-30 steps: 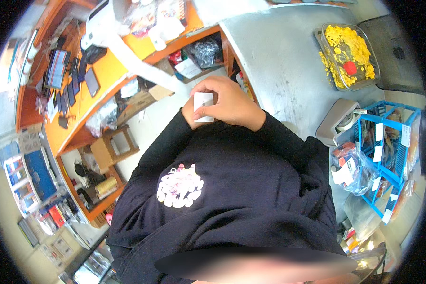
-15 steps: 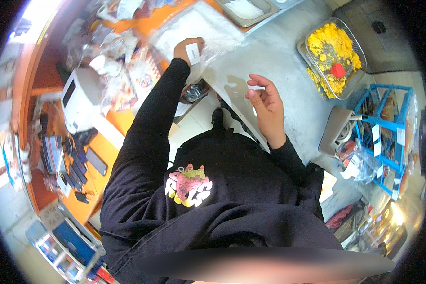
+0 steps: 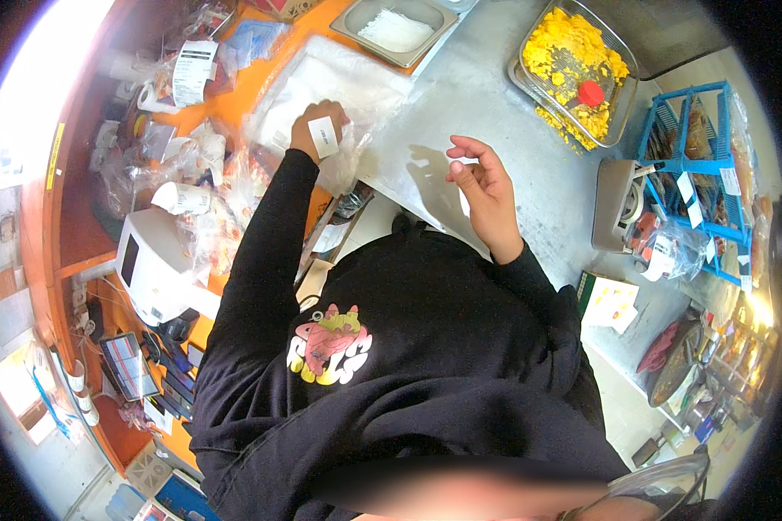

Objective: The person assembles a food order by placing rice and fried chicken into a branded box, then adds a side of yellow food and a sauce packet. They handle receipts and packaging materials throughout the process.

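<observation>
My left hand (image 3: 314, 135) is closed over a clear plastic bag (image 3: 349, 161) at the front of a stack of clear bags (image 3: 317, 76). Its fingertips are hidden. A small white label (image 3: 323, 137) lies across the back of that hand. My right hand (image 3: 487, 187) hovers over the grey metal worktop (image 3: 530, 208), its fingers loosely bent and apart, with nothing in them. A shadow falls on the worktop beside it.
A metal basket (image 3: 639, 82) of yellow food pieces with a red round thing stands far right. Nearby are a blue rack (image 3: 738, 227) and a grey device (image 3: 611, 204). A white printer (image 3: 156, 260) and crumpled packets (image 3: 222, 187) lie left. A metal tray (image 3: 343, 24) holds white stuff.
The view has shifted, so the basket and tray appear higher and further left. My left hand appears slightly lower and further left, still on the bags. My right hand keeps much the same pose.
</observation>
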{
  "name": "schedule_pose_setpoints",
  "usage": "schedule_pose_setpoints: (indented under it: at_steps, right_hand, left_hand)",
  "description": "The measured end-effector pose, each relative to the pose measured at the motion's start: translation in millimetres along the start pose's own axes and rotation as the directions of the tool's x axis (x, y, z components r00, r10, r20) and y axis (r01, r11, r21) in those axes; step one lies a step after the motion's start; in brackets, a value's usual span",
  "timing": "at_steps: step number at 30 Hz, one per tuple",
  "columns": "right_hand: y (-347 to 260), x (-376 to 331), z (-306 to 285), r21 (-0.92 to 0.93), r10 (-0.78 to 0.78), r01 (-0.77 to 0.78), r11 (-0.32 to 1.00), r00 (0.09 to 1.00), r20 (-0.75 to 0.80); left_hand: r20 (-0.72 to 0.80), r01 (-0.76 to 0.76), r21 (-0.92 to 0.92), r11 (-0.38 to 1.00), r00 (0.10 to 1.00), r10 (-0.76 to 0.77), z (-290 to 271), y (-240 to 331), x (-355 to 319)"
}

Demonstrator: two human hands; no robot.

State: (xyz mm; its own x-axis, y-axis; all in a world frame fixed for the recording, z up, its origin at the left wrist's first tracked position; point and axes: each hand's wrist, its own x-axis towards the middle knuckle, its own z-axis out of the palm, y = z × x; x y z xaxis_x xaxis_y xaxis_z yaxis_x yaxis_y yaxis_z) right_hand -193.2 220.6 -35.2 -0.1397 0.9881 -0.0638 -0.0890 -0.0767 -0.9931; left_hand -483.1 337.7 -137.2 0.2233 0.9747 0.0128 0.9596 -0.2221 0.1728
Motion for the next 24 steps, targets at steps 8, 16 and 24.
schedule_pose_setpoints:
  at_steps: [8, 16, 24]
  right_hand:
    - [2, 4, 7, 0.068, -0.038, 0.038, 0.997, 0.999, -0.01]
    - [23, 30, -8, 0.025, 0.2, -0.211, 0.977, 0.953, 0.228]
    - [27, 55, 27, 0.662, -0.212, -0.285, 0.694, 0.797, 0.566]
  left_hand:
    - [0.061, 0.017, 0.025, 1.0, 0.998, -0.018, 0, 9, 2]
    - [-0.279, -0.282, -0.83, 0.481, 0.957, 0.079, -166, 67, -20]
    - [-0.199, -0.211, -0.959, -0.188, 0.977, -0.083, -211, 80, -36]
